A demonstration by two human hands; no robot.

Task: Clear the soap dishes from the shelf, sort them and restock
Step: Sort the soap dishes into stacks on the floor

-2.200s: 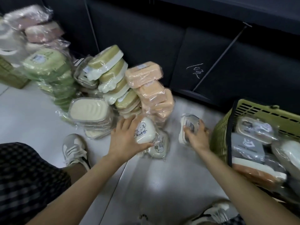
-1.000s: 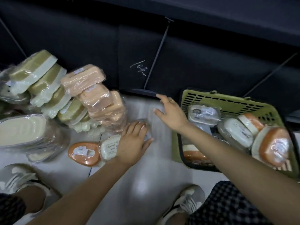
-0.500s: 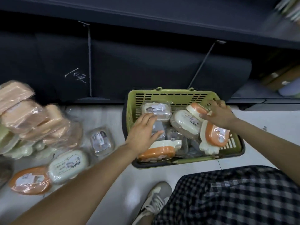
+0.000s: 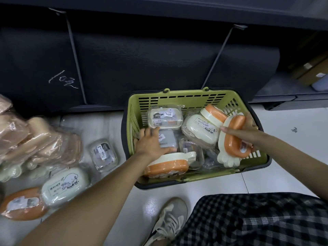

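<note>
head view: orange soap dish (image 4: pixel 235 137) stands on edge at the basket's (image 4: pixel 177 178) 3 o'clock side, right hand (image 4: pixel 248 128) fingers clamped around it; left hand (image 4: pixel 150 142) lies at 9 o'clock, fingers spread flat on a grey packet (image 4: pixel 167 139).

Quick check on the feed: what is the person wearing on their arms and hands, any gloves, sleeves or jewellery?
No gloves and no sleeves in view: both forearms are bare to the frame edge. The left hand shows no ring or watch. The right hand is partly hidden, so a ring cannot be confirmed.
</note>
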